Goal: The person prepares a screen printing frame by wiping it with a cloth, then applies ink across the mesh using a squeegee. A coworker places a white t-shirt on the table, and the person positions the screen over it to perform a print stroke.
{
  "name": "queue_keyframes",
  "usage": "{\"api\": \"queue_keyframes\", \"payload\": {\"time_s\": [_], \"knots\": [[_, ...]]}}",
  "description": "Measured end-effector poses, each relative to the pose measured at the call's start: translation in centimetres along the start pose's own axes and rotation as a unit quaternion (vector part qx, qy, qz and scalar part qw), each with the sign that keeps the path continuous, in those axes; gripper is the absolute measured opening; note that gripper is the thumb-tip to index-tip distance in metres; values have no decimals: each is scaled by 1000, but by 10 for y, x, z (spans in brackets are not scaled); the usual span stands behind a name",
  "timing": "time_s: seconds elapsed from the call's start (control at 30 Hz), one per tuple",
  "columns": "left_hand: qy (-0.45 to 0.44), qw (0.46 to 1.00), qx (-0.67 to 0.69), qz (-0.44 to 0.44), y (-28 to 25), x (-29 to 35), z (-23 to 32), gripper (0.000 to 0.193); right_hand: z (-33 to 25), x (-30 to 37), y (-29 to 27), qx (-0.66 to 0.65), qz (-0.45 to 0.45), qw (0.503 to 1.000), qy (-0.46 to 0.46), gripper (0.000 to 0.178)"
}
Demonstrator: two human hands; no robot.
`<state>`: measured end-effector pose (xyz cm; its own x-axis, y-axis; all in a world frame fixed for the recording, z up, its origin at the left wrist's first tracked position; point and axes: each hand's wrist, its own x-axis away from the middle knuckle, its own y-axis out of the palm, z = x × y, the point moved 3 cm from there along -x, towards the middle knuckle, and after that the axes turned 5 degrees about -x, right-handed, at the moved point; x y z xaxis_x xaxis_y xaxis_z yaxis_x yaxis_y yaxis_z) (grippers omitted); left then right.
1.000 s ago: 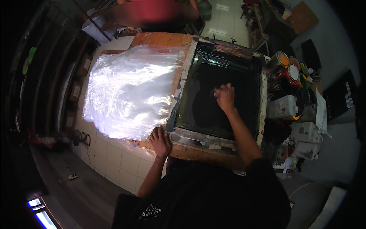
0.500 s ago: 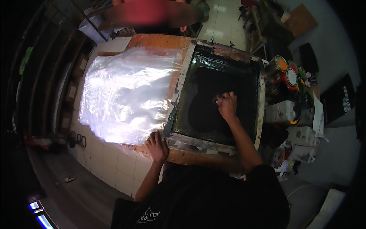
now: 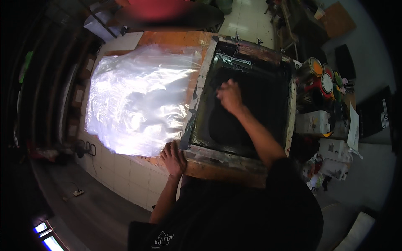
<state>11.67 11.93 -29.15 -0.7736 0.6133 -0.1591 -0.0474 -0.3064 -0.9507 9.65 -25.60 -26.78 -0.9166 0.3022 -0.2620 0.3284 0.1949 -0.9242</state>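
A screen-printing frame (image 3: 196, 96) with a dark mesh (image 3: 261, 96) lies on the right part of a wooden table (image 3: 171, 38). Over the left-middle of the mesh, my right hand (image 3: 230, 98) has its fingers curled closed; whatever they hold is too dark and blurred to name. My left hand (image 3: 173, 160) rests fingers out on the table's near edge, beside the frame's lower left corner and against a stack of clear plastic sheets (image 3: 142, 100). Those shiny sheets cover the table's left side. Wet-looking dark streaks show at the mesh's far end.
Opened paint cans (image 3: 314, 67) and white plastic containers (image 3: 314, 122) crowd the right side. Past the table's far edge stands a person in red (image 3: 157, 10), blurred. Dark shelving (image 3: 46, 96) runs along the left. A power strip (image 3: 78, 192) lies low at the left.
My right hand has swept left and away from me across the mesh. My left hand stays at the table edge. The view has shifted slightly.
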Motion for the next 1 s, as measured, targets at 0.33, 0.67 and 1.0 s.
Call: {"api": "queue_keyframes", "payload": {"time_s": [0.33, 0.67, 1.0], "knots": [[-3, 1000, 3, -8, 0, 0, 1, 52, -22, 101, -31, -70, -60, 995, 31, 16], [11, 999, -7, 33, 2, 0, 4, 46, -75, 146, -24, -130, -116, 984, -29, 15], [27, 999, -2, 26, 5, 0, 5, 45, 63, 246, -100, 16, -16, 994, 105, 12]]}}
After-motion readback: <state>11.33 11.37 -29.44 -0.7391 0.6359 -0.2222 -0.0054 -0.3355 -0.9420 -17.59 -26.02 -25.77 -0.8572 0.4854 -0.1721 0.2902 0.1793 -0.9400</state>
